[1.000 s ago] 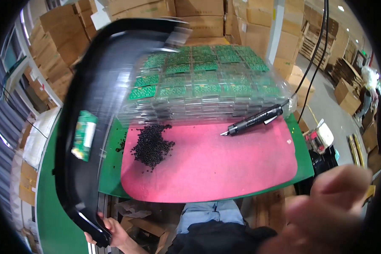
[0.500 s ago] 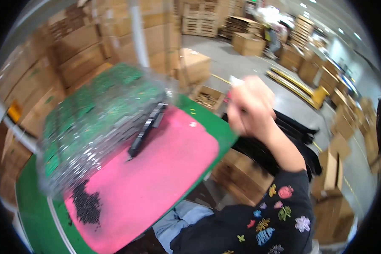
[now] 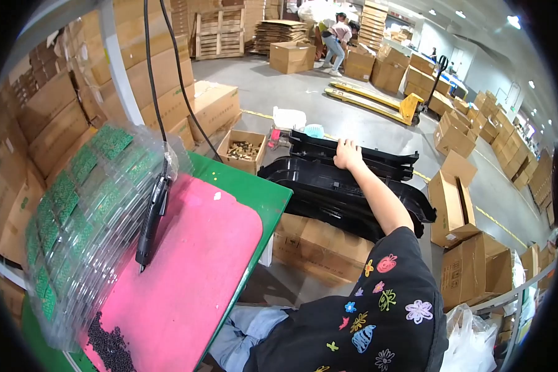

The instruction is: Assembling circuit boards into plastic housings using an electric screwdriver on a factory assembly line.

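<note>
My right hand, arm stretched out to the right of the table, lies on the far long black plastic panel, its fingers bent over the upper edge. A second curved black plastic panel lies nearer, under my forearm. Both are beside the table, above a cardboard box. My left hand is out of sight. On the pink mat rests a black electric screwdriver, its cable running upward. A heap of small black screws covers the mat's near left corner.
Stacked clear trays of green circuit boards stand on the green table. Behind it is an open box of small brass-coloured parts. Cartons line the right, a yellow pallet truck stands farther off, and people work at the back.
My view has swung right. My right hand, earlier raised, blurred and closed, has come down onto the far black panel. The screwdriver still lies on the mat.
</note>
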A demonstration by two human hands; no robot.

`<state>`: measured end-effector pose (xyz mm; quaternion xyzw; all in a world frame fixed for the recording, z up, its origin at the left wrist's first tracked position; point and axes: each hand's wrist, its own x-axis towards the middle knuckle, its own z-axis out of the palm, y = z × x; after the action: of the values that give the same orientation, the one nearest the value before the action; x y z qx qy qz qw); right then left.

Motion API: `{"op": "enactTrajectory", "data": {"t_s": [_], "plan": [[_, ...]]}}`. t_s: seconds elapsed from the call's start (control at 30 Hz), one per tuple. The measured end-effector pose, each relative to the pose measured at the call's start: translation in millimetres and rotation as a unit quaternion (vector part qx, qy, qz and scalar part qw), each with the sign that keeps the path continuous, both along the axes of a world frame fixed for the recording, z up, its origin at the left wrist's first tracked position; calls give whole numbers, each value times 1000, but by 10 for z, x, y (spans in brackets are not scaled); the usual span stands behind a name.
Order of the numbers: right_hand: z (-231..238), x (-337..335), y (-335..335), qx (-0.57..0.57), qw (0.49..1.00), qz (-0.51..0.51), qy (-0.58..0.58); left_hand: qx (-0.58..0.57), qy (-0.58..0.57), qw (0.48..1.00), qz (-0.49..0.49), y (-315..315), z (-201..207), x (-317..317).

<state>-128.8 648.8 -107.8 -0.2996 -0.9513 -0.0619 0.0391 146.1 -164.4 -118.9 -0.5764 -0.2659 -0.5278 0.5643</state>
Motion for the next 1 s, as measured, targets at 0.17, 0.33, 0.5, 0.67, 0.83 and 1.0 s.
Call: {"op": "enactTrajectory", "data": {"t_s": [0.17,0.33,0.5,0.67,0.83,1.0], "plan": [[46,115,228,23,999,-33,-15,21,-209,972,106,617,41,-279],[34,161,408,-11,996,-43,-72,44,-411,886,212,1274,106,-218],[-103,237,436,37,999,-35,-16,83,-545,803,225,1676,295,-113],[-178,244,557,116,987,-58,95,59,-573,795,192,1608,268,-92],[-166,297,594,102,993,-43,30,40,-587,784,197,1632,288,-56],[-254,247,853,132,990,-24,44,41,-604,770,201,1664,317,-21]]}}
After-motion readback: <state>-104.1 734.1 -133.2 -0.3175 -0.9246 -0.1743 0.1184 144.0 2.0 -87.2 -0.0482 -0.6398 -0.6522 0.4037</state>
